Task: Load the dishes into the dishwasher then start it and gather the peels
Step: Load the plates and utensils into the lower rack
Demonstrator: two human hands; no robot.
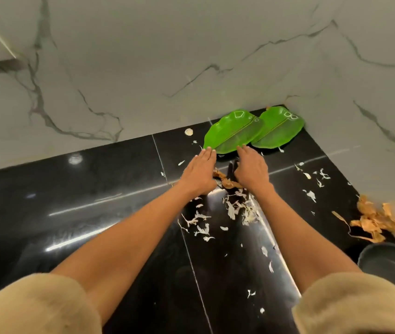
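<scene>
Head camera looks down along both my bare forearms onto a glossy black countertop (76, 208) set into a corner of white marbled wall (167, 56). My left hand (198, 172) lies flat, fingers straight and together, grasping nothing, fingertips just touching the near edge of a green leaf-shaped plate (233, 132). My right hand (251, 168) is also flat and released, fingers straight, beside the same plate edge. Between the two hands sits a small clump of brown peels (225, 180), touching the inner sides of both palms. Just nearer to me, white papery peels (236, 209) are scattered across the counter, thickest under my right wrist. A second green leaf plate (279, 127) sits in the corner, partly tucked under the first. Well off to the right, by the wall, lies a larger pile of orange-brown peels (374, 219), and a dark round dish (391, 263) shows at the right edge. Beige sleeves (35, 307) cover my upper arms
</scene>
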